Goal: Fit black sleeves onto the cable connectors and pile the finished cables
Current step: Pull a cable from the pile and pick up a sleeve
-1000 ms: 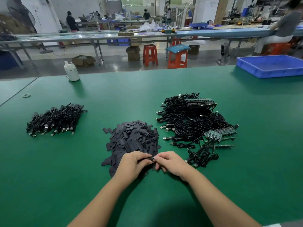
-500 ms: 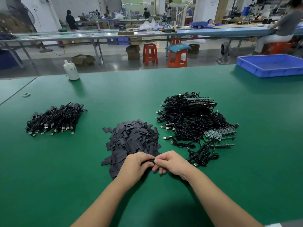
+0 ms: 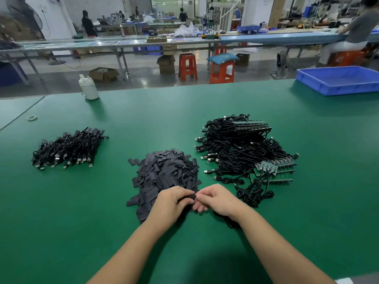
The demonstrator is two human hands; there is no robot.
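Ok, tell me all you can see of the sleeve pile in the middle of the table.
The sleeve pile is a loose heap of flat, matte, dark grey-black rectangular pieces, rubbery or plastic looking, lying at all angles on the green table. A few strays sit off its left edge. It lies between two cable piles, touching neither. The left hand rests over its near edge.

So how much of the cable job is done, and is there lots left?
Some is done: a neat pile of finished cables lies on the left of the green table. In hand now: the left hand and right hand meet over one black sleeve. Lots is left: a bigger tangle of unfinished cables sits on the right, and the sleeve heap is still large.
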